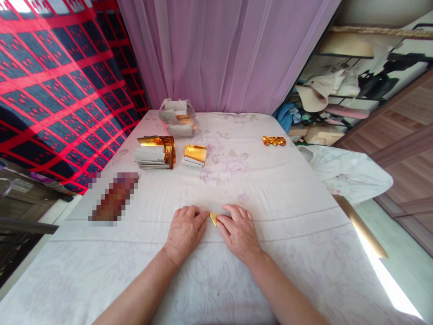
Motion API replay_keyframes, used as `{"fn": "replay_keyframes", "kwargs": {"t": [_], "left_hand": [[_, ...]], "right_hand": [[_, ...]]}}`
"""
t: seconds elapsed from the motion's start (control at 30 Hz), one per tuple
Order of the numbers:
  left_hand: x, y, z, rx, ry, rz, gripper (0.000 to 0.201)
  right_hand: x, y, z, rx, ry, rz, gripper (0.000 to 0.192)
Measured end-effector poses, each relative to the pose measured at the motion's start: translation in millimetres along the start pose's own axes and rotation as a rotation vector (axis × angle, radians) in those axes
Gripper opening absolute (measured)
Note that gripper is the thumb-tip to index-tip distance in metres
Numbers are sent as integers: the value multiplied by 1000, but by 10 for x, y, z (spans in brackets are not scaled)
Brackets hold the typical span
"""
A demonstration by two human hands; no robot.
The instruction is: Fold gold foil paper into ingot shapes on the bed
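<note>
Left hand (185, 229) and right hand (239, 230), both mine, are pinching a gold foil piece (213, 218); folded foils (278, 141) are lying far right.

Free rt. of hands (186, 230) (239, 229), 2 stacks (154, 157) (195, 155) fwd L.

the left hand (185, 229) and right hand (240, 230) partly cover a small gold piece (213, 219), its full outline hidden. both forearms (145, 282) run off the bottom edge. on the desk (277, 194), a reddish thing (115, 199) is pixelated beyond recognition. the top edge crops the purple curtain (219, 54).
</note>
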State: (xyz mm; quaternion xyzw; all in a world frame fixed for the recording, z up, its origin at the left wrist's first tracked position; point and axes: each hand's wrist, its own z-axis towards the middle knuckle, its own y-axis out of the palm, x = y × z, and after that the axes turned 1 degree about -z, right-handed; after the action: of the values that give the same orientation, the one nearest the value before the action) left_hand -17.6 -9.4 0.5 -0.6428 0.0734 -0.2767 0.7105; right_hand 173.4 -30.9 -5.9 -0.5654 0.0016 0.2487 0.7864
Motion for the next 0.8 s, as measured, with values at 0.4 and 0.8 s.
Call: {"fn": "replay_keyframes", "kwargs": {"t": [0.4, 0.8], "left_hand": [[24, 40, -7, 59, 1, -16, 36], [123, 34, -64, 126, 153, -28, 16]], "right_hand": [[143, 10, 30, -84, -115, 186, 18], [313, -1, 215, -154, -175, 316, 18]]}}
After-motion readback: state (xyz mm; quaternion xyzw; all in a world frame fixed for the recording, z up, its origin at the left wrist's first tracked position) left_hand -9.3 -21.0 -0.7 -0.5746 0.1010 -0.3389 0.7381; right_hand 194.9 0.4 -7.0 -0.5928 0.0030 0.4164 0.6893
